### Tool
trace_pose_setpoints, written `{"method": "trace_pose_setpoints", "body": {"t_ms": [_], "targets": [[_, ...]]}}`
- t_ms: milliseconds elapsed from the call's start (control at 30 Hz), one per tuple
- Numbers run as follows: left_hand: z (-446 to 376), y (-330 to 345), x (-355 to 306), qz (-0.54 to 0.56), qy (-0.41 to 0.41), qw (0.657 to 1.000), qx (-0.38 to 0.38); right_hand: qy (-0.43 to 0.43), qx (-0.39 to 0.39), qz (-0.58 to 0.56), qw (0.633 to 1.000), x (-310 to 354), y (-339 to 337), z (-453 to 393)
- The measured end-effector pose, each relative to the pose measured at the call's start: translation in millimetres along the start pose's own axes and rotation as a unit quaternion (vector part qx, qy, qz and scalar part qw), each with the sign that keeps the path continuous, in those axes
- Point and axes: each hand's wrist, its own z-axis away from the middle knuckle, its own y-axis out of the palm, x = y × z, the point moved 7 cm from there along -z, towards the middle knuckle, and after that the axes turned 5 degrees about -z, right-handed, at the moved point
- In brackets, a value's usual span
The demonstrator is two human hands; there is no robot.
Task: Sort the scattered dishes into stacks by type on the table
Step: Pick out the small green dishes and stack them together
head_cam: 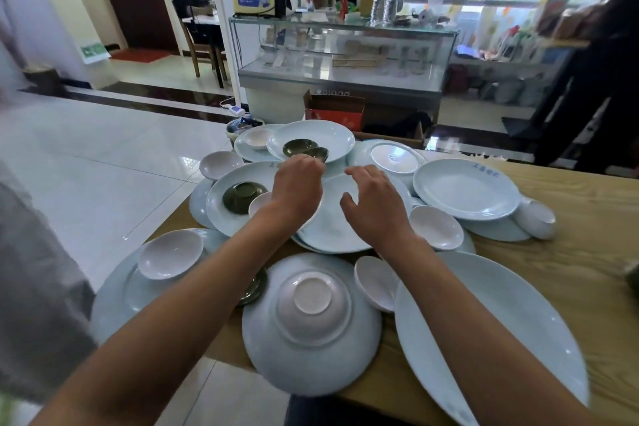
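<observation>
A: Head view: what is seen of the two hands?

B: The left hand (298, 183) is seen at the centre of the frame with its fingers curled down at the near rim of a small dark green glazed dish (317, 153); whether that dish is actually pinched cannot be told, since the fingertips are hidden. The right hand (375, 199) is held just beside it, fingers spread and relaxed, nothing gripped, above a pale blue round plate (335, 228).

A: Where are the dishes placed?

B: They are scattered, overlapping, over a light wooden table (594, 252) in the lower right half of the frame. A second dark green dish (300, 146) is seen touching the first inside a pale blue shallow plate (313, 138) at upper centre. A third green dish, turned upside down (242, 195), is lying on a pale blue plate left of the left hand. Small pinkish-white saucers are spread about: one at lower left (171, 254), one right of the right wrist (436, 226), one at upper centre (257, 138). At bottom centre an upturned pinkish-white bowl (313, 301) is set on an inverted pale blue plate (311, 356). A large pale blue plate with blue lettering (466, 188) is seen at right.

A: And behind?

B: A glass display counter (342, 55) is seen across the upper centre.
</observation>
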Motion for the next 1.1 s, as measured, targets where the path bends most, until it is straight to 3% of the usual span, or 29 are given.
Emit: {"method": "trace_pose_setpoints", "body": {"t_ms": [200,667,1100], "targets": [[11.0,-41.8,-51.3,0.054,0.103,0.991,-0.062,0.031,-0.061,-0.023,0.997,-19.5,-43.3,7.8],[39.0,-57.6,-205.8,0.113,0.259,0.959,-0.036,0.068,-0.131,-0.041,0.988,-102.5,-136.9,76.6],[75.3,-26.0,-327.0,0.159,0.372,0.915,0.011,0.248,-0.234,0.036,0.939,-231.7,-231.3,179.0]]}}
